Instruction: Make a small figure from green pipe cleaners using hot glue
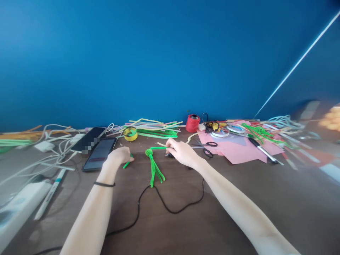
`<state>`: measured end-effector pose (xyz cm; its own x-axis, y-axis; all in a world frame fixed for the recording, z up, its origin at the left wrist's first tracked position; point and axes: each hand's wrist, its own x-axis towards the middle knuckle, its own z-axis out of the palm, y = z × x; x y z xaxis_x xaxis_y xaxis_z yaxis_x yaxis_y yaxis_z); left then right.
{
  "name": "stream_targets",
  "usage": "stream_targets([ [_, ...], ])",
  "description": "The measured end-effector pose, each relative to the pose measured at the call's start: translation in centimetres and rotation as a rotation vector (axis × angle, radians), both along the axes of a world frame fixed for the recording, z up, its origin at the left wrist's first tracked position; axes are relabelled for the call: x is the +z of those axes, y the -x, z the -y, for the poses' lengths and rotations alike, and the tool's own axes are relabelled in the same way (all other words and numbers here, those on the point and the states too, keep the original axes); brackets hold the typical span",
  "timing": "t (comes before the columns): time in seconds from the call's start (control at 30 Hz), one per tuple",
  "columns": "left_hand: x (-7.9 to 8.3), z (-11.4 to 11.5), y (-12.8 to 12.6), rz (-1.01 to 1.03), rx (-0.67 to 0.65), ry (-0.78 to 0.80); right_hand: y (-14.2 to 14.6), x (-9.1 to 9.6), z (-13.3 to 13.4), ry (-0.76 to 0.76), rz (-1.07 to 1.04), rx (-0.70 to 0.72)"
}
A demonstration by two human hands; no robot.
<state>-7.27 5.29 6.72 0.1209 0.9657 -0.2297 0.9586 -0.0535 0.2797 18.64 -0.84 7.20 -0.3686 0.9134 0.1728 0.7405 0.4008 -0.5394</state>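
Observation:
Toward the left, my left hand is closed on a short green pipe cleaner piece, which sticks out below the fingers. Between my hands lies a green pipe cleaner figure with a coiled round head and several strands trailing toward me. From its head a straight green strand runs right to the fingertips of my right hand, which are closed on it. Partly under that hand is a dark object with a pointed tip; the palm hides most of it. Scissors lie just right of the hand.
A black cord curves across the table in front. Two phones, white cables and a power strip are at left. Yellow tape, pipe cleaners, a red roll and pink paper line the wall.

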Motion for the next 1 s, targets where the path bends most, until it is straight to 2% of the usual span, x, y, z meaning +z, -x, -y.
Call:
stream_targets([
  [0.13, -0.2, 0.3, -0.5, 0.023, 0.022, 0.093, -0.2, 0.1, 0.0, -0.031, -0.022, -0.015],
  [0.27, 1.1, 1.0, -1.0, 0.142, -0.013, 0.131, -0.5, 0.2, -0.1, 0.029, -0.112, 0.011],
  [0.33, 1.8, 1.4, -1.3, 0.270, -0.083, 0.165, -0.6, 0.1, -0.2, 0.057, -0.197, 0.054],
  [0.43, 2.5, 2.1, -2.0, 0.577, -0.211, 0.287, -0.8, -0.1, -0.4, 0.150, -0.341, 0.128],
  [0.57, 3.0, 2.8, -3.2, 0.762, -0.263, 0.359, -0.9, -0.1, -0.5, 0.270, -0.395, 0.176],
  [0.8, 2.9, 2.9, -3.9, 0.771, -0.339, 0.397, -0.8, 0.3, -0.2, 0.279, -0.361, 0.225],
  [1.0, 2.3, 2.3, -3.6, 0.633, -0.336, 0.253, -0.5, 0.1, 0.0, 0.174, -0.414, 0.225],
])
